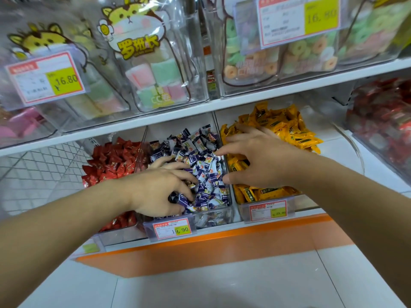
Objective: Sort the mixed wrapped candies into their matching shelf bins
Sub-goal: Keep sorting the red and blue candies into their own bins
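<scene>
Three clear bins stand side by side on the lower shelf. The left bin holds red wrapped candies [111, 161], the middle bin [213, 218] holds purple-and-white candies [206, 172], the right one yellow candies [278, 127]. My left hand [158, 192] digs into the front of the purple pile, fingers curled around purple candies near the bin's front wall. My right hand [253, 158] hovers over the wall between the middle and yellow bins, fingers spread, palm down, nothing visibly in it.
Price tags [172, 228] hang on the bin fronts. The upper shelf [222, 103] carries clear boxes of pastel marshmallows [155, 83] and ring gummies [300, 52]. A bin of red packets [382, 121] stands at the right. An orange shelf edge [222, 243] runs below.
</scene>
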The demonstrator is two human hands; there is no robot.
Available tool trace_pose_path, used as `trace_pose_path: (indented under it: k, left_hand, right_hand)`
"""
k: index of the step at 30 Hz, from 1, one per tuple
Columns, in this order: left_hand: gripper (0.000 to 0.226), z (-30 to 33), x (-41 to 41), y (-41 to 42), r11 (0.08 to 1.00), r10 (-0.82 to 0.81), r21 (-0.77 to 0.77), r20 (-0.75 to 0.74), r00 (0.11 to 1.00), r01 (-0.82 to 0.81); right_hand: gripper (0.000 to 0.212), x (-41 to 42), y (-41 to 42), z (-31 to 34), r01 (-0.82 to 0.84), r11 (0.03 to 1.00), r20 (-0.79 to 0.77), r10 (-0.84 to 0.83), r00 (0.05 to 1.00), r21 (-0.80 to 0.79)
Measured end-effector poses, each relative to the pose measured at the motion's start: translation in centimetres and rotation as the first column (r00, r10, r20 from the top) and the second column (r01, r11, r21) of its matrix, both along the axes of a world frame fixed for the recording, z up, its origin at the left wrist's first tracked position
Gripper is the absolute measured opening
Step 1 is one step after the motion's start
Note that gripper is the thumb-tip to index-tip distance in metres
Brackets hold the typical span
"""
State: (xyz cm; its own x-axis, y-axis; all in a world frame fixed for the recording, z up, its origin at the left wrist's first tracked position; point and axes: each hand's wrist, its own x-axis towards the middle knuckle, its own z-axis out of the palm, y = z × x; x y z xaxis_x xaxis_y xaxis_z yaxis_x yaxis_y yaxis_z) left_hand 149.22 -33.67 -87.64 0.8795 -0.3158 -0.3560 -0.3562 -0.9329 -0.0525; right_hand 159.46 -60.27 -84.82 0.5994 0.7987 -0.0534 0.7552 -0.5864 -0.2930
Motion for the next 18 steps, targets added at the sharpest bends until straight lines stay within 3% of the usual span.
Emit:
trace_pose_path:
  k: [3, 5, 8, 11, 14, 18]
  left_hand:
    - [0.037, 0.2, -0.5, -1.7, 0.957, 0.166, -0.259, 0.113, 0.98, -0.132]
    - [0.038, 0.4, -0.6, -3.4, 0.904, 0.253, -0.396, 0.192, 0.948, -0.161]
    - [0.05, 0.6, -0.1, -7.0, 0.799, 0.377, -0.559, 0.176, 0.909, -0.223]
    - [0.071, 0.3, 0.9, -10.3, 0.753, 0.436, -0.584, 0.101, 0.894, -0.302]
    - [0.076, -1.1, 1.9, -12.6, 0.752, 0.463, -0.565, 0.086, 0.882, -0.339]
    - [0.069, -2.3, 2.2, -12.8, 0.75, 0.469, -0.576, 0.119, 0.875, -0.324]
  right_hand:
    - [0.065, 1.1, -2.7, 0.6, 0.052, 0.99, -0.146, -0.033, 0.989, 0.129]
    - [0.073, 2.5, -5.2, 0.8, 0.179, 0.96, -0.12, -0.156, 0.98, 0.215]
    - [0.083, 3.6, -7.6, -0.1, 0.251, 0.945, -0.048, -0.246, 0.968, 0.212]
    - [0.093, 3.3, -7.6, -1.9, 0.163, 0.979, -0.058, -0.157, 0.986, 0.118]
    - [0.097, 3.2, -6.2, -4.0, 0.141, 0.989, 0.06, -0.144, 0.988, 0.053]
    - [0.09, 4.7, -5.6, -5.8, 0.153, 0.973, 0.148, -0.18, 0.972, 0.175]
